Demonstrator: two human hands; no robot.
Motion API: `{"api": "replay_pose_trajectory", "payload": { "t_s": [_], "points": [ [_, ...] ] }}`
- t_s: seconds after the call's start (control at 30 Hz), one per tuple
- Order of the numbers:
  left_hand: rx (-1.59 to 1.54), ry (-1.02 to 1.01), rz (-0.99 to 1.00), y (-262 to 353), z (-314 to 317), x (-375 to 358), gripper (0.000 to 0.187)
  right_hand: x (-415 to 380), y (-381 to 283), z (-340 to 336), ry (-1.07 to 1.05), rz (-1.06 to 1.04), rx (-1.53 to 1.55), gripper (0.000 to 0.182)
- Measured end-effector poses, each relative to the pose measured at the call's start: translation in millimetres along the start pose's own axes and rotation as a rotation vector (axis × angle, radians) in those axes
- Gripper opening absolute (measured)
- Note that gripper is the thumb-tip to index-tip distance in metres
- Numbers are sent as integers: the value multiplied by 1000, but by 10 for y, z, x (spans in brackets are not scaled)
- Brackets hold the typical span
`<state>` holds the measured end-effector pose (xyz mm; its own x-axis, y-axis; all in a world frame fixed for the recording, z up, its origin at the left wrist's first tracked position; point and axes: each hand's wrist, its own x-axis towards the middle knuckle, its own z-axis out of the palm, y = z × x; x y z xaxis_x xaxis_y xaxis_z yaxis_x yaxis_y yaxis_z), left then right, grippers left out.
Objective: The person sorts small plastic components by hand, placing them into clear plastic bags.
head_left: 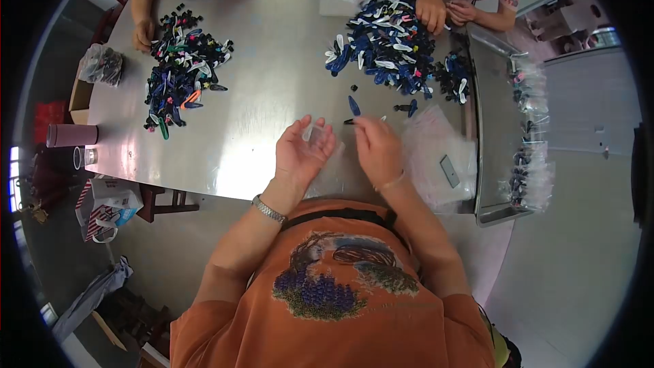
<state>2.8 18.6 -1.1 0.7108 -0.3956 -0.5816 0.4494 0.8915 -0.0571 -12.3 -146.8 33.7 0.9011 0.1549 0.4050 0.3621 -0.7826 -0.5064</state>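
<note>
My left hand [300, 157] is turned palm up with its fingers curled round a small clear plastic bag [316, 135]. To its right, my right hand [379, 152] is closed in a pinch, and a small black hair clip [349, 122] sticks out at its fingertips. Just beyond those fingertips, a blue snap hair clip [353, 105] lies on the metal table [272, 61]. A few dark clips [407, 108] lie farther right. Beside my right hand is a stack of clear plastic bags [436, 157] with a dark flat bar [449, 171] on it.
Heaps of mixed hair clips lie at the back right [395, 41] and left [180, 71]. Two people work across the table; one hand [430, 8] touches the right heap. A metal tray [485, 129] with filled bags [535, 136] edges the right. A pink cup [73, 135] stands left.
</note>
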Motion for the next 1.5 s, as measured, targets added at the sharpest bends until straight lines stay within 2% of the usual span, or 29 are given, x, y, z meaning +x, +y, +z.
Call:
{"api": "replay_pose_trajectory", "payload": {
  "t_s": [0.07,0.13,0.37,0.47,0.53,0.63,0.67,0.73,0.9,0.97,1.0,1.07,1.1,1.17,1.23,1.27,1.37,1.4,1.47,1.5],
  "points": [
    [-25,0,2,-17,18,-11,17,95,229,141,41,74,-70,20],
    [-11,-9,-32,-45,41,-29,18,189,348,237,-99,106,-282,19],
    [-60,24,-10,3,5,6,19,242,415,364,-238,157,-381,16],
    [-37,23,-2,13,18,18,19,190,379,299,-172,111,-315,11],
    [-1,1,9,25,34,-1,19,186,223,137,0,178,27,10],
    [39,-17,22,8,83,-12,19,142,-132,-242,-31,209,203,6],
    [37,-16,20,-8,89,-1,19,131,-212,-324,-33,210,200,6],
    [28,-54,5,-55,104,24,19,110,-329,-424,-248,34,-64,7],
    [100,-58,13,-125,78,49,20,101,-411,-222,-290,38,-236,6],
    [88,-71,0,-99,53,41,21,100,-407,-142,-167,92,-56,10],
    [66,-68,6,-77,43,29,20,107,-385,-134,-166,91,-61,10],
    [41,-67,9,-43,19,10,19,128,-320,-123,-21,183,192,15],
    [-78,-28,-6,-30,50,-16,20,157,-207,-93,-20,183,186,15],
    [-197,8,-29,-32,61,-31,21,257,187,18,-33,296,29,21],
    [-108,-24,-54,-36,60,-25,16,385,575,138,77,95,-275,27],
    [-106,-30,-56,-35,56,-19,16,493,692,145,82,93,-279,27],
    [-63,12,-56,-29,8,-8,16,712,967,195,-133,243,-346,31],
    [-55,-4,-54,-24,0,-1,19,711,956,210,-130,246,-349,31],
    [-49,-26,-54,-6,-10,17,22,691,897,292,-166,180,-402,34],
    [-35,-26,-60,6,-18,18,22,602,902,380,-76,76,-373,31]
  ]
}}
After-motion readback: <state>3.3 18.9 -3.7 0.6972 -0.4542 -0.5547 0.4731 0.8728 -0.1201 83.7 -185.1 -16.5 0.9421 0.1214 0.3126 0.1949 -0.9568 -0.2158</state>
